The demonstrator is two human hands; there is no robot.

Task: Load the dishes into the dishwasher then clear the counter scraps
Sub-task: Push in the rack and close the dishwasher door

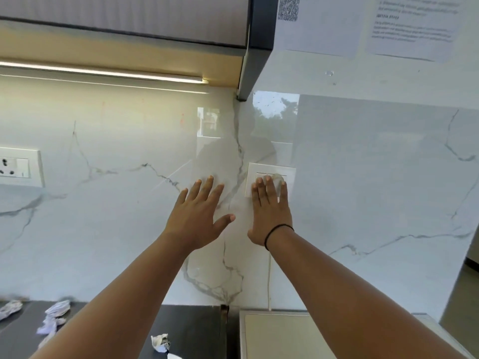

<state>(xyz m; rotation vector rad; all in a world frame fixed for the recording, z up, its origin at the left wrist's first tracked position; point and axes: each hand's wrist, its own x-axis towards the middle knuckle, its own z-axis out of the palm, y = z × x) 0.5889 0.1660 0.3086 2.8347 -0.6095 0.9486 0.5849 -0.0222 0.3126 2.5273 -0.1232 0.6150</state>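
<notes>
Both my hands are raised in front of the marble backsplash with fingers straight and spread. My left hand (199, 213) holds nothing. My right hand (270, 211), with a black band on its wrist, is in front of a white wall switch plate (269, 171); I cannot tell if its fingertips touch it. Crumpled paper scraps lie on the dark counter (197, 330) below: one (160, 343) near the middle, one (55, 317) under my left forearm, one (10, 308) at the far left. No dishes or dishwasher door are in view.
A white appliance top (282, 335) sits right of the counter, with a white cord (269, 281) running up to the plate. A wall socket (18, 167) is at the left. An upper cabinet (256, 47) with a lit strip hangs overhead. Printed sheets (412, 24) are stuck on the wall.
</notes>
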